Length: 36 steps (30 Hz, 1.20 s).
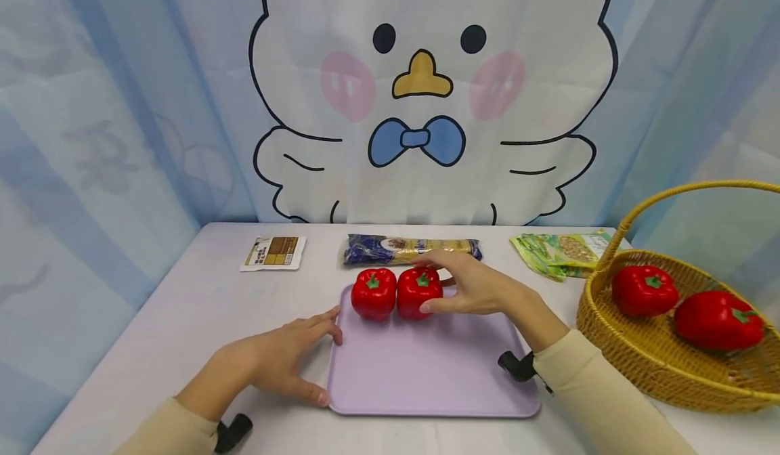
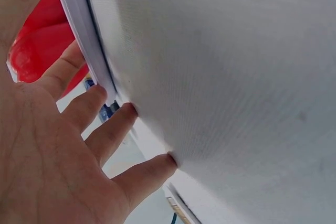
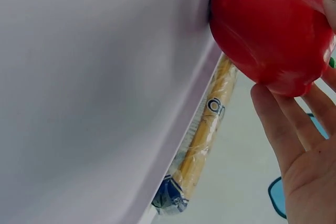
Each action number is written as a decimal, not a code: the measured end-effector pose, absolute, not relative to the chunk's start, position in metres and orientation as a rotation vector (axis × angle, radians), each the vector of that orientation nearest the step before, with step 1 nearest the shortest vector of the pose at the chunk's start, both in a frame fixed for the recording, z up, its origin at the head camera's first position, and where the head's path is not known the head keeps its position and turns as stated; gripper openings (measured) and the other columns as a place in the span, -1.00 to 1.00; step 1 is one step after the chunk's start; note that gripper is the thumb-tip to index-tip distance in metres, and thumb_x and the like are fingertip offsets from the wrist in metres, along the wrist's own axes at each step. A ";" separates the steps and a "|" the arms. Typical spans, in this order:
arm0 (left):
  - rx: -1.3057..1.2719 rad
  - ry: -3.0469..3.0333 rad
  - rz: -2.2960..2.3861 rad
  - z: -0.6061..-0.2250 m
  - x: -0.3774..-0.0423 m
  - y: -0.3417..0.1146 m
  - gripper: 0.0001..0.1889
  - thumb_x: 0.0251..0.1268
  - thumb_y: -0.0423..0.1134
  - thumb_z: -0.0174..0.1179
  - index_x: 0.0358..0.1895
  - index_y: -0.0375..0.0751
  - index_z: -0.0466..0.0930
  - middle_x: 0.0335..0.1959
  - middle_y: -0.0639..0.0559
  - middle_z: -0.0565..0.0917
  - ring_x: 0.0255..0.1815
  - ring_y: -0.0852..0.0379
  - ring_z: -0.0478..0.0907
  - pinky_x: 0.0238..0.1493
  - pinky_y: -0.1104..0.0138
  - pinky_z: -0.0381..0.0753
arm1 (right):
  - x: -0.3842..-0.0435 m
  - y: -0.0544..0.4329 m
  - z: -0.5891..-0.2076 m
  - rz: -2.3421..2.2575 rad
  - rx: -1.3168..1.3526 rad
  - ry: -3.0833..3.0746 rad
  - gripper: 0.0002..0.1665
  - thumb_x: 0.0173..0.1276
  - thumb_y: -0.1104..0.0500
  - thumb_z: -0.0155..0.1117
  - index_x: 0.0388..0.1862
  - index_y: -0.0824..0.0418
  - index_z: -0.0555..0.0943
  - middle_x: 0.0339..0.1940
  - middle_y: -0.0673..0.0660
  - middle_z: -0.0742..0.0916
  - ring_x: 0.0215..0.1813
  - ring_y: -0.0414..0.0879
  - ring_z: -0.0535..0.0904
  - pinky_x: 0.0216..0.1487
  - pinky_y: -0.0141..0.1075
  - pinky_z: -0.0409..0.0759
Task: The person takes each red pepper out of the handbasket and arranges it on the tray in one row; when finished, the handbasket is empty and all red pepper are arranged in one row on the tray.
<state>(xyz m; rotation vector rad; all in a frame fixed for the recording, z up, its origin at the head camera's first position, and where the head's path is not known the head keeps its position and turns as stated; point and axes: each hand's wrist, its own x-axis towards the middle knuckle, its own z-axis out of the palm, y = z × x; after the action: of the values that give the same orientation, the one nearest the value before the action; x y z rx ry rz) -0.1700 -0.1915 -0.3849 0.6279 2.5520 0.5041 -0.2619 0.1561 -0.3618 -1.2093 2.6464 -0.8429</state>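
Observation:
Two red bell peppers stand side by side at the back left of a lilac tray in the head view. My right hand holds the right-hand bell pepper from its right side, with the thumb at its front and the fingers behind; the right wrist view shows fingertips against the pepper. The left-hand bell pepper stands close beside it. My left hand is at the tray's left edge, fingers spread, with the thumb by the front corner. Its fingertips touch the rim and tabletop in the left wrist view.
On the right, a woven basket with a tall handle contains two more red bell peppers. Along the table's back lie a small brown-and-white packet, a long pack of pasta and green-yellow bags. A printed curtain hangs behind.

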 end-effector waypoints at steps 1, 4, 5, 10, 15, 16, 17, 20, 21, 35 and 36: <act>0.633 2.552 0.508 -0.385 -0.170 -0.191 -0.25 -0.12 0.37 0.53 0.17 0.38 0.38 0.70 0.09 0.07 0.63 -0.19 0.14 0.49 -0.28 0.25 | -0.262 0.156 -0.362 -0.842 -1.210 2.646 -0.10 0.23 -0.13 0.58 0.48 0.06 0.42 0.37 0.00 0.60 0.35 -0.05 0.54 0.13 -0.22 0.72; 0.631 2.553 0.512 -0.385 -0.170 -0.190 -0.26 -0.11 0.36 0.53 0.16 0.38 0.38 0.69 0.09 0.07 0.62 -0.19 0.15 0.50 -0.28 0.25 | -0.260 0.158 -0.362 -0.839 -1.212 2.645 -0.07 0.23 -0.14 0.57 0.50 0.03 0.40 0.41 0.03 0.57 0.38 -0.04 0.52 0.20 -0.13 0.70; 0.627 2.552 0.512 -0.385 -0.170 -0.190 -0.26 -0.11 0.36 0.53 0.16 0.38 0.38 0.69 0.09 0.07 0.62 -0.19 0.15 0.49 -0.28 0.25 | -0.260 0.158 -0.362 -0.843 -1.217 2.645 -0.06 0.23 -0.15 0.57 0.52 0.02 0.39 0.43 0.03 0.56 0.41 -0.02 0.49 0.23 -0.08 0.68; 0.613 2.548 0.503 -0.384 -0.170 -0.189 -0.26 -0.12 0.35 0.54 0.16 0.41 0.38 0.69 0.11 0.07 0.63 -0.18 0.14 0.49 -0.28 0.25 | -0.256 0.161 -0.362 -0.855 -1.229 2.690 0.04 0.20 -0.17 0.58 0.58 0.01 0.30 0.51 0.05 0.46 0.52 0.07 0.36 0.36 0.17 0.54; 0.610 2.550 0.498 -0.383 -0.170 -0.188 -0.27 -0.12 0.36 0.53 0.16 0.42 0.38 0.69 0.12 0.07 0.63 -0.17 0.14 0.49 -0.28 0.26 | -0.254 0.168 -0.359 -0.858 -1.208 2.695 0.08 0.20 -0.18 0.58 0.60 -0.05 0.24 0.56 0.07 0.39 0.54 0.09 0.32 0.34 0.20 0.54; 0.603 2.549 0.496 -0.383 -0.170 -0.188 -0.27 -0.13 0.37 0.53 0.15 0.43 0.38 0.69 0.12 0.07 0.63 -0.17 0.14 0.49 -0.28 0.26 | -0.253 0.170 -0.358 -0.849 -1.208 2.695 0.07 0.20 -0.18 0.57 0.60 -0.06 0.24 0.56 0.06 0.38 0.54 0.08 0.32 0.34 0.19 0.55; 0.596 2.548 0.494 -0.383 -0.170 -0.188 -0.27 -0.13 0.37 0.54 0.15 0.44 0.38 0.69 0.13 0.07 0.63 -0.16 0.14 0.49 -0.28 0.27 | -0.253 0.172 -0.357 -0.846 -1.209 2.690 0.07 0.21 -0.17 0.57 0.60 -0.06 0.24 0.57 0.06 0.38 0.54 0.08 0.33 0.33 0.19 0.56; 0.587 2.544 0.492 -0.383 -0.169 -0.187 -0.27 -0.14 0.36 0.54 0.15 0.44 0.38 0.69 0.12 0.07 0.63 -0.17 0.14 0.48 -0.29 0.27 | -0.254 0.181 -0.353 -0.838 -1.215 2.701 0.07 0.20 -0.12 0.60 0.60 -0.05 0.25 0.54 0.05 0.41 0.50 0.06 0.37 0.31 0.17 0.57; 0.586 2.544 0.490 -0.383 -0.169 -0.188 -0.27 -0.14 0.36 0.54 0.14 0.44 0.38 0.69 0.12 0.07 0.63 -0.17 0.14 0.48 -0.29 0.27 | -0.254 0.185 -0.352 -0.836 -1.213 2.711 0.08 0.20 -0.11 0.60 0.60 -0.05 0.24 0.53 0.04 0.42 0.49 0.04 0.38 0.32 0.17 0.57; 0.595 2.546 0.508 -0.383 -0.167 -0.189 -0.27 -0.10 0.36 0.53 0.18 0.41 0.39 0.70 0.14 0.06 0.63 -0.15 0.14 0.47 -0.29 0.28 | -0.239 0.239 -0.339 -0.821 -1.121 2.813 -0.06 0.26 -0.17 0.54 0.53 -0.01 0.33 0.46 0.12 0.48 0.46 0.09 0.41 0.35 0.22 0.53; 0.597 2.546 0.507 -0.383 -0.167 -0.189 -0.26 -0.10 0.36 0.53 0.18 0.40 0.39 0.70 0.14 0.06 0.63 -0.16 0.14 0.47 -0.29 0.28 | -0.238 0.243 -0.338 -0.816 -1.106 2.825 -0.07 0.27 -0.17 0.53 0.52 -0.01 0.33 0.46 0.12 0.48 0.45 0.10 0.42 0.34 0.22 0.53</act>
<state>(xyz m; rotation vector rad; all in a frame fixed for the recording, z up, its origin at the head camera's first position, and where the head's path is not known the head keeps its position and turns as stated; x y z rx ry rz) -0.1670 -0.1890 -0.3826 0.5974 2.5462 0.5066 -0.2384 0.2425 -0.3377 -1.1060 2.8248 -0.8164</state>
